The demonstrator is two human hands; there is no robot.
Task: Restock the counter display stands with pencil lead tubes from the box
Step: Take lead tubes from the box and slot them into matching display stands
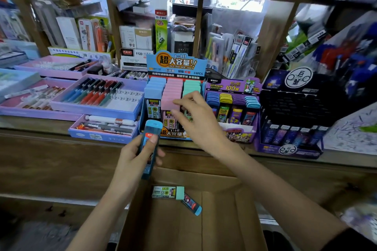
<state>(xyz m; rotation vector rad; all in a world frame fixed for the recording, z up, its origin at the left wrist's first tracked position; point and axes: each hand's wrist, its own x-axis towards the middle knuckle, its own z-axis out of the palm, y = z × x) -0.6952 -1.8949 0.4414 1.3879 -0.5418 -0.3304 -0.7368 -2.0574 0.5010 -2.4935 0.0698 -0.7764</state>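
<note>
Brown corrugated cardboard is forming the open box (pixel 220 220) that is standing below the front edge of the wooden bench (pixel 51 142). Two lead tubes are lying on its floor, a mint-capped tube (pixel 165 191) with a white and green label and a blue-capped tube (pixel 192 205) with a red label, and they are touching at one end. Above the box the left hand (pixel 132 159) is holding a translucent blue plastic lead tube (pixel 151 144), its grip clenching round the tube's body with the thumb pressing on the front face and the rounded cap pointing up towards the bench edge. The right hand (pixel 195 122) is reaching over the bench into the blue card display stand (pixel 175 63), where flat-capped tubes are standing as a blue column (pixel 154 89), a pink column (pixel 173 87) and a mint column (pixel 191 85). Its fingers (pixel 183 102) are curling over the front of the pink and mint columns and touching the front pink cap. Whether this grip is grasping a tube or lying released cannot be told, because the hand is hiding the spot. Just to the right, a purple card display stand (pixel 230 85) is carrying smaller tubes with dark blue, yellow, purple and light blue caps. To the left, lilac card trays (pixel 91 112) of pens are lying on the bench.
</note>
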